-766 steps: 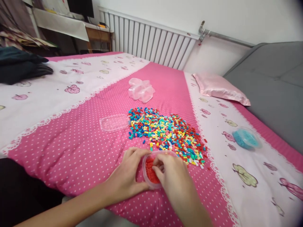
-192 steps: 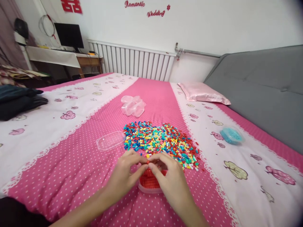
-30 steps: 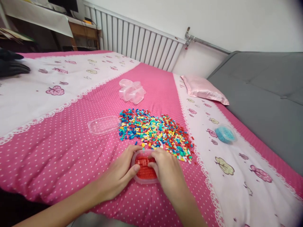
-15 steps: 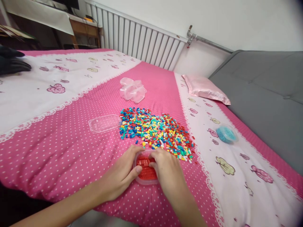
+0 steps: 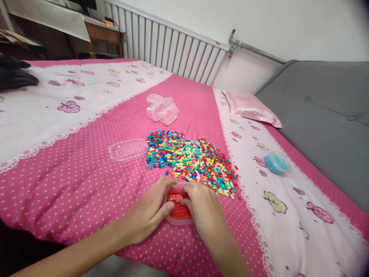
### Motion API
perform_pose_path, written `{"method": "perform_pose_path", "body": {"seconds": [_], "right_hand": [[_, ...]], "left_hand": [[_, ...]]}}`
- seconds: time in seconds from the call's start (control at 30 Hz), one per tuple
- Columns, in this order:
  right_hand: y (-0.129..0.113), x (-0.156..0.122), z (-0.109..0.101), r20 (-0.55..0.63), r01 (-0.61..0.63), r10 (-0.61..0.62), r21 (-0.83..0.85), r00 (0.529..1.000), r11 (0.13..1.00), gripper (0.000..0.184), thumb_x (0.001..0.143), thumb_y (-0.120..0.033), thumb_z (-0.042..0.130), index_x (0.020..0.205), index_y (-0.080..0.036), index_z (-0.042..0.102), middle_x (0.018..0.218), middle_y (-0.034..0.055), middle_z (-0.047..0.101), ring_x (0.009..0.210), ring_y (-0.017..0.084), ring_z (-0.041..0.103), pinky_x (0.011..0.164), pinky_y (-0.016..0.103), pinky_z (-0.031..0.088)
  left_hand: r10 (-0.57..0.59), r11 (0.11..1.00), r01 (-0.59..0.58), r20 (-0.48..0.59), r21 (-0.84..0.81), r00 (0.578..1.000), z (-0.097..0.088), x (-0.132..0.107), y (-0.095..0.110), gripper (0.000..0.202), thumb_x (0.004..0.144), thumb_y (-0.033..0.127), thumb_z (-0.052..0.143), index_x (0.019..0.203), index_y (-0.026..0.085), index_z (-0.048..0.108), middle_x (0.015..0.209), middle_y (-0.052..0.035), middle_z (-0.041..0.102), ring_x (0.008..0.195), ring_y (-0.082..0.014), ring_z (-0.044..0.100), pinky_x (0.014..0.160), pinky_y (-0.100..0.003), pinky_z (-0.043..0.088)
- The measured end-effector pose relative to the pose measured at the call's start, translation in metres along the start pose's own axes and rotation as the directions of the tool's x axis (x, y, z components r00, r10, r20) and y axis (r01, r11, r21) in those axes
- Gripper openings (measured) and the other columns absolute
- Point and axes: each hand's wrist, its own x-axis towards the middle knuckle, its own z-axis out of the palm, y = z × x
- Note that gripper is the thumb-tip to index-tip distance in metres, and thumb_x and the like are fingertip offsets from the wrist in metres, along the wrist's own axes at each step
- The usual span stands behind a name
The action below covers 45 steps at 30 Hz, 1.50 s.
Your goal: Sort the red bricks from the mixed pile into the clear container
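A clear plastic container (image 5: 179, 222) rests on the pink bedspread near the front edge. Packed inside it are small red toy bricks (image 5: 180, 211), with a lighter-looking row of them (image 5: 174, 198) on top. My left hand (image 5: 154, 209) wraps the container's left side, its thumb over the near-left rim and its fingers around the far side. Reaching in from the right, my right hand (image 5: 201, 202) has curled fingers and its thumb against the end of that row. What its fingertips pinch, if anything, is hidden. Just beyond lies a spread pile of multicoloured bricks (image 5: 190, 157).
A clear lid (image 5: 128, 150) lies left of the pile. Farther back sit several nested clear containers (image 5: 163, 109). To the right stands a container of blue pieces (image 5: 276, 163). A pink pillow (image 5: 250, 107) is by the grey headboard (image 5: 323, 100); a black glove (image 5: 17, 75) lies far left.
Both hands stay at the container in nearly the same pose. The right fingers shift very slightly at the red row; the view moves a little.
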Motion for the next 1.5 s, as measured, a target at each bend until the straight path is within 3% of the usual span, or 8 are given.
{"method": "perform_pose_path", "body": {"seconds": [0.23, 0.47, 0.97, 1.2, 1.5], "right_hand": [[0.0000, 0.0011, 0.0008, -0.002, -0.016, 0.016, 0.020, 1.000, 1.000, 0.030, 0.093, -0.003, 0.058, 0.103, -0.022, 0.079, 0.106, 0.0062, 0.078, 0.102, 0.020, 0.070, 0.081, 0.027, 0.043], [0.0000, 0.0004, 0.0012, -0.002, -0.039, 0.039, -0.045, 0.999, 0.998, 0.025, 0.093, -0.005, 0.058, 0.093, -0.020, 0.077, 0.097, 0.0059, 0.077, 0.091, 0.019, 0.070, 0.074, 0.027, 0.041], [-0.0001, 0.0003, -0.0026, 0.016, -0.025, 0.026, -0.054, 1.000, 0.998, 0.028, 0.090, -0.003, 0.058, 0.093, -0.021, 0.079, 0.100, 0.0074, 0.079, 0.092, 0.019, 0.072, 0.080, 0.025, 0.045], [-0.0012, -0.0015, -0.0038, 0.026, -0.047, 0.049, -0.066, 0.998, 0.997, 0.032, 0.090, -0.002, 0.059, 0.106, -0.022, 0.079, 0.105, 0.0077, 0.079, 0.096, 0.021, 0.072, 0.080, 0.028, 0.046], [-0.0012, 0.0022, -0.0051, 0.071, -0.041, 0.054, -0.174, 0.996, 0.984, 0.021, 0.093, -0.009, 0.061, 0.098, -0.020, 0.078, 0.105, 0.0080, 0.078, 0.096, 0.022, 0.072, 0.076, 0.029, 0.044]], "left_hand": [[-0.024, 1.000, 0.024, 0.004, 0.003, 1.000, 0.0003, -0.0005, 0.0005, 0.039, 0.109, 0.045, 0.033, 0.144, 0.027, 0.034, 0.139, -0.0090, 0.054, 0.127, -0.0247, 0.054, 0.108, -0.042, 0.044], [-0.059, 0.998, 0.060, 0.006, -0.006, 0.998, -0.0009, -0.0007, 0.0032, 0.042, 0.108, 0.047, 0.034, 0.142, 0.024, 0.038, 0.142, -0.0113, 0.054, 0.127, -0.0267, 0.055, 0.109, -0.044, 0.045], [-0.046, 0.999, 0.046, 0.015, -0.003, 0.999, -0.0019, 0.0003, 0.0047, 0.041, 0.108, 0.046, 0.033, 0.142, 0.024, 0.037, 0.138, -0.0106, 0.056, 0.124, -0.0260, 0.056, 0.108, -0.043, 0.046], [-0.053, 0.999, 0.053, 0.014, 0.000, 0.998, -0.0009, -0.0007, 0.0034, 0.041, 0.108, 0.044, 0.034, 0.143, 0.025, 0.036, 0.139, -0.0102, 0.056, 0.128, -0.0262, 0.054, 0.111, -0.045, 0.044], [-0.090, 0.996, 0.089, 0.013, 0.018, 0.996, 0.0002, -0.0028, -0.0001, 0.044, 0.107, 0.046, 0.035, 0.146, 0.025, 0.034, 0.142, -0.0120, 0.054, 0.132, -0.0275, 0.053, 0.114, -0.048, 0.042]]}}
